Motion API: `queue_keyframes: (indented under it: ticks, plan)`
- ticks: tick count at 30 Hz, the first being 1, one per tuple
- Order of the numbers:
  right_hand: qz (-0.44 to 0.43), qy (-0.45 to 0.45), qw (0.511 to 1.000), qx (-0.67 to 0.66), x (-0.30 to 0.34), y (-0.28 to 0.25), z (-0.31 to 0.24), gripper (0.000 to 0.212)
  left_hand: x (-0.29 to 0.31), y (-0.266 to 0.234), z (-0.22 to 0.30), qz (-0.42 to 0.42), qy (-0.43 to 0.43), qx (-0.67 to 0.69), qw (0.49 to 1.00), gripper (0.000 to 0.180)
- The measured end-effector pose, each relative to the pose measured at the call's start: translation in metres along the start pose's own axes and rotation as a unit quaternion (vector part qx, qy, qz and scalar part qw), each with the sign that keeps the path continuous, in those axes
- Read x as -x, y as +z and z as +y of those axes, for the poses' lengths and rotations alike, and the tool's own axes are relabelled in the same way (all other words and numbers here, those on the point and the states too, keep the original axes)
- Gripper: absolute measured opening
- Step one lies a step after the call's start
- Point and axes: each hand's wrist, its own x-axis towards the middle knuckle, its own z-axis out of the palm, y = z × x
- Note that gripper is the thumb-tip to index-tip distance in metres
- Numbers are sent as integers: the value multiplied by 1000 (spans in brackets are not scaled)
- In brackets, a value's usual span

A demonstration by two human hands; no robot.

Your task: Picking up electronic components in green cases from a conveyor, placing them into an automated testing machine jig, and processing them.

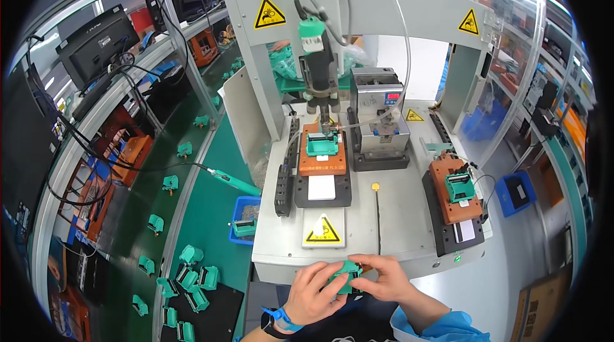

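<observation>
Close to my body, just in front of the machine's front edge, both hands hold one small green plastic housing (pixel 349 270). My left hand (pixel 314 292) grips its left side, with a watch and a blue band on that wrist. The fingers and thumb of my right hand (pixel 384 278) close on its right side; a light blue sleeve covers that forearm. Fingers hide much of the housing. Beyond the hands, a similar green part (pixel 322 144) sits in an orange fixture (pixel 322 167) under the machine's driver head (pixel 318 67). Another green part (pixel 459 187) rests in the right orange fixture (pixel 448 164).
Several green housings (pixel 197 300) lie on a black mat at the left, others along the dark green conveyor (pixel 121 227). A blue bin (pixel 244 214) with a green part stands beside the machine. A teal electric screwdriver (pixel 235 182) lies nearby. Behind is a screw feeder (pixel 382 131).
</observation>
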Motion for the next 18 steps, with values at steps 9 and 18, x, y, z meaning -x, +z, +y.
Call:
queue_keyframes:
  ticks: [9,18]
  plan:
    - [129,-2,992,-5,9,-6,23,24,-20,3,0,19,41,46,998,60]
    - [293,-56,949,-105,-1,-54,32,21,-49,-32,-26,117,-47,5,992,52]
